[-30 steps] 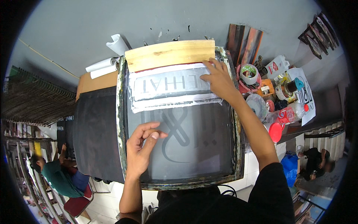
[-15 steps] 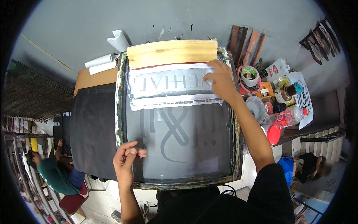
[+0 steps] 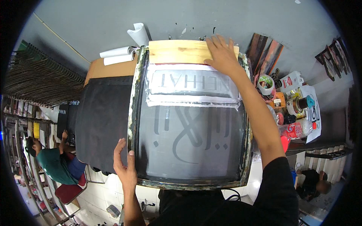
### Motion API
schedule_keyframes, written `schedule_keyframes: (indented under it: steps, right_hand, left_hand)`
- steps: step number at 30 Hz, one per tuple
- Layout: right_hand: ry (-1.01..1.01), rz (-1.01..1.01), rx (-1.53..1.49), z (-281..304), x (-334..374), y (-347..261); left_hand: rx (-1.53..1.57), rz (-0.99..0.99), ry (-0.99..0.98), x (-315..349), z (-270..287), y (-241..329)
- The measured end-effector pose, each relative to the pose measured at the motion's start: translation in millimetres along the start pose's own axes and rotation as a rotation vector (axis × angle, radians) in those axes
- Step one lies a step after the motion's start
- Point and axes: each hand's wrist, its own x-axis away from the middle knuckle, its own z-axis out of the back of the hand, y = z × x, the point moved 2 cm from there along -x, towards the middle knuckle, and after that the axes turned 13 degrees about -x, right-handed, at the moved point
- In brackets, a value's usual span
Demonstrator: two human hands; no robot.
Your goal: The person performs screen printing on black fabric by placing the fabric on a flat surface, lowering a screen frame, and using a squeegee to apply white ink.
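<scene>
A printing screen [image 3: 196, 165] in a paint-crusted frame lies before me, with reversed lettering and a curling design showing in its mesh. White ink [image 3: 158, 102] borders the lettering in the upper part. Across the far end rests a squeegee with a wide wooden handle [image 3: 177, 51]. My right hand [image 3: 224, 56] lies over the handle's right part, fingers spread past its upper edge and thumb at its lower edge. At the frame's near left side is my left hand [image 3: 126, 165], open and holding nothing, its thumb by the rim; whether it touches cannot be made out.
Black fabric [image 3: 103, 124] covers a board to the left, with white paper rolls [image 3: 118, 55] behind. Tape [image 3: 265, 84], cans and a plastic bottle [image 3: 298, 129] crowd the right side. One person [image 3: 56, 169] sits at far left, another [image 3: 315, 184] at far right.
My right hand has moved from beside the lettering up onto the squeegee handle. My left hand has shifted from over the mesh to the frame's left edge, and the view has turned slightly.
</scene>
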Motion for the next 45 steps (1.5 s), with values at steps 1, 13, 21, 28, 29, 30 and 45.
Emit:
schedule_keyframes:
  steps: [1, 13, 21, 28, 29, 30, 45]
  right_hand:
    - [-0.006, 0.010, -0.016, -4, -7, -4]
    - [0.076, 0.126, -0.225, 52, 83, -81]
    - [0.053, 0.146, -0.169, 52, 166, -141]
    - [0.067, 0.141, -0.088, 27, 117, -116]
    - [0.070, 0.136, -0.084, 22, 104, -105]
    - [0.074, 0.131, -0.083, 22, 92, -96]
    - [-0.124, -0.161, -0.201, 34, -3, -21]
  left_hand:
    - [-0.043, -0.031, 0.012, 2, -1, 1]
    - [-0.029, -0.008, 0.029, 26, -2, -38]
    - [0.032, -0.069, 0.002, 25, -2, -43]
    - [0.038, -0.056, -0.016, 26, 1, -47]
    - [0.034, -0.046, -0.018, 26, 1, -46]
    - [0.028, -0.036, -0.019, 27, 2, -46]
    - [-0.172, -0.775, 0.049, -203, -64, 93]
